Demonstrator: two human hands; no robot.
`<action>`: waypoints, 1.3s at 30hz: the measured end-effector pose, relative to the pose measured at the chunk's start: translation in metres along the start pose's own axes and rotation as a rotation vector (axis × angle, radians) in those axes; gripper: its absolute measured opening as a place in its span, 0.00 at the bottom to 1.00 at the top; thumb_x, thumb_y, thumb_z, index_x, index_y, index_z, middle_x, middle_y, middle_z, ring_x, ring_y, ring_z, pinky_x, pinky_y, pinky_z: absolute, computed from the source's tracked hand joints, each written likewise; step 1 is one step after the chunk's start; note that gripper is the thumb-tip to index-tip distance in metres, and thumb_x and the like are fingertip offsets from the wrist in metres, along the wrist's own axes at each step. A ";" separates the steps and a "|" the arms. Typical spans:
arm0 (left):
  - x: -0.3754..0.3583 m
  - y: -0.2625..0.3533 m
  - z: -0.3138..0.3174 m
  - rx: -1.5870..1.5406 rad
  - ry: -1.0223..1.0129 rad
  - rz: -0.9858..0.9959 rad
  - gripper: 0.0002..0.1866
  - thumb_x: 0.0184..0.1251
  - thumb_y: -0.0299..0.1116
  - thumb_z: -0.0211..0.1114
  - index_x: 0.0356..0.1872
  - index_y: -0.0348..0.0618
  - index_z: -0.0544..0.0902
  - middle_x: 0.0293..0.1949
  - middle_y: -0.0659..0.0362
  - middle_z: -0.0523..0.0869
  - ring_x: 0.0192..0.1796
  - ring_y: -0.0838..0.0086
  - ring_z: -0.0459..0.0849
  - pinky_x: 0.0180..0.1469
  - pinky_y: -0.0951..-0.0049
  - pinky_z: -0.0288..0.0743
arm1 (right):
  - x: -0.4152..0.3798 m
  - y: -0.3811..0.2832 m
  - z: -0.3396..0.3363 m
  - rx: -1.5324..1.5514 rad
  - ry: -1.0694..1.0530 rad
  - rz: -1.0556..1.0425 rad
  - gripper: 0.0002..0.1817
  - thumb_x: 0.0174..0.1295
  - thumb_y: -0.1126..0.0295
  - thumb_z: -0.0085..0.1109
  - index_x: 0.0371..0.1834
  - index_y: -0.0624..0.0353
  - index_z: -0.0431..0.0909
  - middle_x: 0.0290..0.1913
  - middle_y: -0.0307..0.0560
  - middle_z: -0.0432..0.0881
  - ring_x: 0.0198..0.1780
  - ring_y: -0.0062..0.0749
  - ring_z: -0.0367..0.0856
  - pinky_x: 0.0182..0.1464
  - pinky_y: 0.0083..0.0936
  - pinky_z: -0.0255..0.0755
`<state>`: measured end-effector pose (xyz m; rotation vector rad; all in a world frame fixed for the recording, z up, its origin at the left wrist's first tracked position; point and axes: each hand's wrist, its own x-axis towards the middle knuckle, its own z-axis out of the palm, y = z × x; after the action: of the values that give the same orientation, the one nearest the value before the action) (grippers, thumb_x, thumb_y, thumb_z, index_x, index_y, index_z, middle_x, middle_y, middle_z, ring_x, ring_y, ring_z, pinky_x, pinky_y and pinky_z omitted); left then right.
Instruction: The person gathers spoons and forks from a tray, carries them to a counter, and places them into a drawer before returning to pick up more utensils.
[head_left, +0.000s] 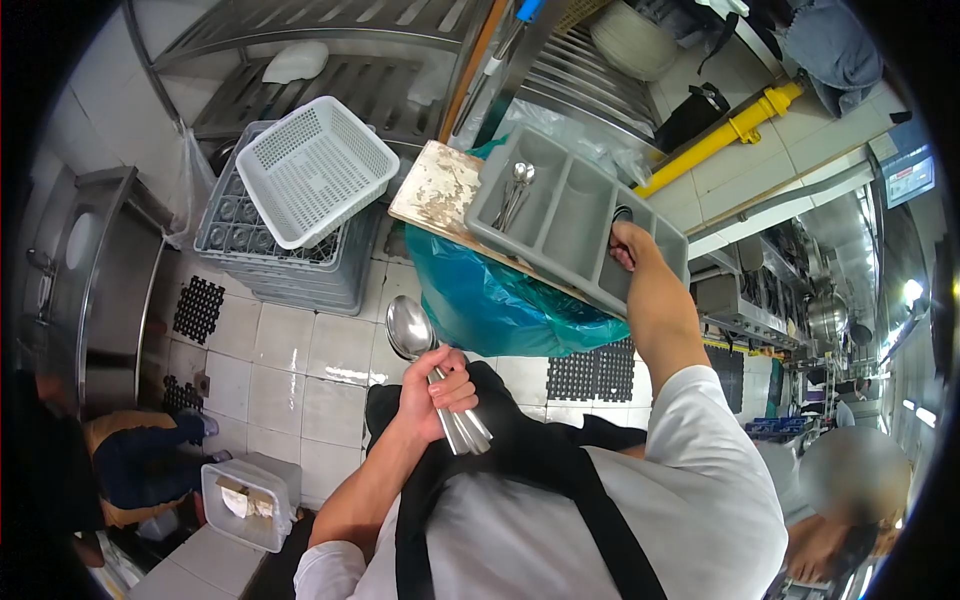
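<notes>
Closest in, left hand (435, 390) clenched round a bundle of spoons (430, 370), fingers wrapped on the handles, one bowl sticking up. Right hand (628, 245) reaches into an end compartment of the grey cutlery tray (570, 215); whether those fingers grip anything, I cannot tell. More spoons (515, 190) lie in a far compartment. Tray sits on a worn board (435, 190) over a teal-bagged bin (490, 300). White tiled floor (290, 350) lies open to the left, with stacked grey crates (250, 240) carrying a white basket (315, 165) beyond.
</notes>
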<state>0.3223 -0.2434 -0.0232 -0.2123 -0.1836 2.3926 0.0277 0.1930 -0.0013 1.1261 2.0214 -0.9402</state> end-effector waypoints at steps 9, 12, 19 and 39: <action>-0.011 0.031 0.010 0.078 0.016 0.030 0.18 0.78 0.44 0.55 0.29 0.44 0.80 0.10 0.72 0.60 0.13 0.84 0.58 0.22 0.77 0.57 | -0.032 -0.005 -0.040 -0.166 0.128 -0.193 0.11 0.56 0.60 0.60 0.19 0.46 0.71 0.12 0.31 0.66 0.08 0.20 0.59 0.10 0.24 0.54; -0.010 0.041 0.020 0.127 0.045 0.069 0.18 0.78 0.43 0.56 0.28 0.45 0.80 0.10 0.73 0.59 0.13 0.84 0.58 0.21 0.78 0.57 | -0.077 -0.010 -0.053 -0.091 0.191 -0.458 0.12 0.61 0.59 0.56 0.23 0.49 0.70 0.12 0.35 0.65 0.06 0.24 0.58 0.08 0.28 0.49; 0.012 0.053 0.030 0.184 0.051 0.134 0.16 0.77 0.43 0.59 0.28 0.47 0.80 0.11 0.73 0.58 0.12 0.85 0.57 0.20 0.78 0.55 | -0.171 -0.049 -0.054 0.367 0.320 -0.824 0.25 0.68 0.43 0.62 0.22 0.41 0.62 0.13 0.24 0.56 0.10 0.14 0.52 0.10 0.19 0.43; 0.078 -0.046 0.049 0.352 0.321 0.797 0.24 0.74 0.43 0.65 0.20 0.53 0.63 0.12 0.69 0.63 0.12 0.83 0.59 0.16 0.75 0.58 | -0.288 -0.176 -0.033 0.666 -0.387 -2.083 0.24 0.74 0.70 0.48 0.17 0.52 0.53 0.18 0.36 0.52 0.24 0.24 0.52 0.35 0.29 0.53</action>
<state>0.2853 -0.1608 0.0256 -0.5811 0.5723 3.0569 -0.0088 0.0298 0.2933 -1.4876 1.9389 -2.4375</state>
